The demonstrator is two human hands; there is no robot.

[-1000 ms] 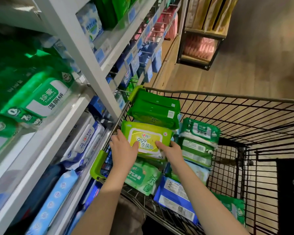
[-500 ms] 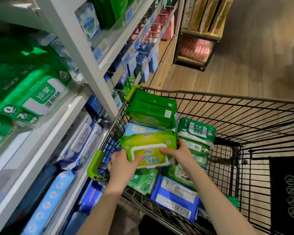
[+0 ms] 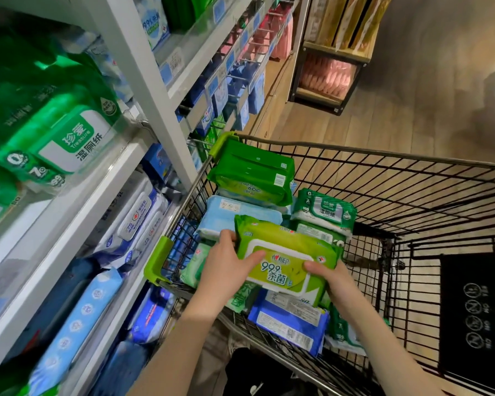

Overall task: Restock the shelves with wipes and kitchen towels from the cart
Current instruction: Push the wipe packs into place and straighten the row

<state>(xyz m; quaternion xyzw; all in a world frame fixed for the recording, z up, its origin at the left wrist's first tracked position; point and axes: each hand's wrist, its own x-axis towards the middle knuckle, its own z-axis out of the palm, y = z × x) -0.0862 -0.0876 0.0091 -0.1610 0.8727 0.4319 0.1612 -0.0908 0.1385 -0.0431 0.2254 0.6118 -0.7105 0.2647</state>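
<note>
The lime-green wipes pack [image 3: 286, 258] is held above the near left corner of the cart [image 3: 412, 156], tilted, label up, over the other packs that lie in the cart. The left hand [image 3: 226, 270] grips its left end, thumb on the lid and fingers curled behind the edge. The right hand [image 3: 333, 278] grips its right end, thumb on top and fingers beneath. The hands are apart, with the pack between them.

Under it in the cart lie a blue pack [image 3: 292, 321] at the near side and a light-blue pack [image 3: 240, 212] farther in. A stack of dark green packs [image 3: 252, 172] sits at the cart's far left corner, and green-and-white packs [image 3: 323, 210] lie just right of that stack. The cart's right half shows bare wire. The shelves [image 3: 143, 81] stand close along the cart's left rim, full of packs. Wooden floor [image 3: 412, 95] lies open beyond the cart's far rim.
</note>
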